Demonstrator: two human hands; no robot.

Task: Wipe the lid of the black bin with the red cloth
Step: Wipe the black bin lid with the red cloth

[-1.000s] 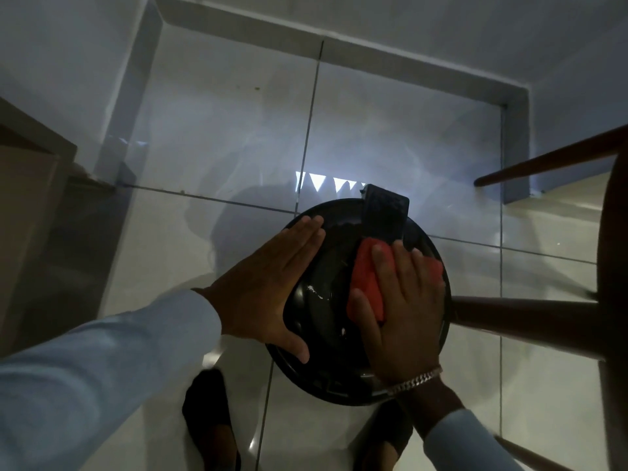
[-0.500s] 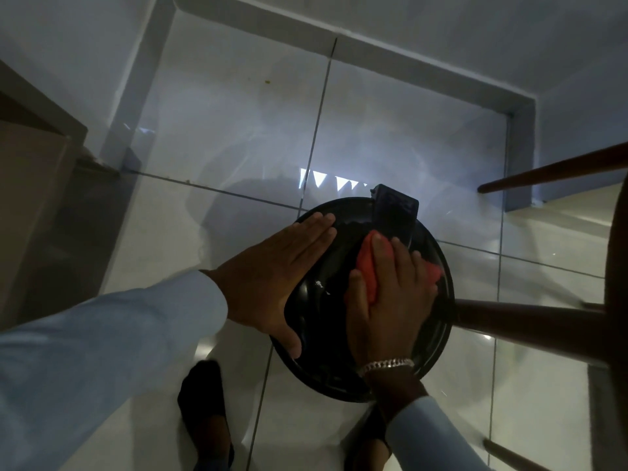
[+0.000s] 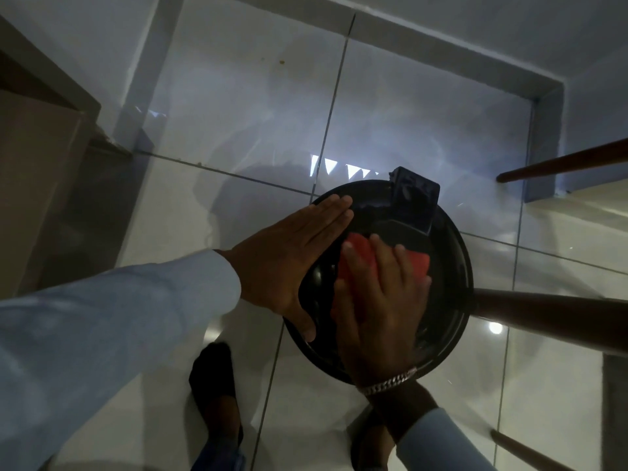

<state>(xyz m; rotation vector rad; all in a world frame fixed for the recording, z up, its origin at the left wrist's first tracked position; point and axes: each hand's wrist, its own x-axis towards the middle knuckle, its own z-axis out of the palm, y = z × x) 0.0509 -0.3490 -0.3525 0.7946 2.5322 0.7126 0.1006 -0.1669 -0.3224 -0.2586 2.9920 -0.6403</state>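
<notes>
The round black bin lid (image 3: pixel 448 260) lies below me on the tiled floor, with a black hinge block (image 3: pixel 413 202) at its far edge. My left hand (image 3: pixel 289 260) rests flat against the lid's left rim, fingers straight and together, holding nothing. My right hand (image 3: pixel 380 307) presses the red cloth (image 3: pixel 360 260) flat onto the middle of the lid; the cloth shows between and beyond my fingers. A metal bracelet sits on that wrist.
Dark wooden chair legs (image 3: pixel 550 314) reach in from the right, one touching the bin's right rim. A wooden cabinet (image 3: pixel 37 171) stands at the left. My feet in dark shoes (image 3: pixel 214 389) stand just in front of the bin. Grey skirting (image 3: pixel 441 52) marks the wall corner behind.
My right hand with the red cloth has slid a little to the left across the lid. My left hand has stayed on the left rim.
</notes>
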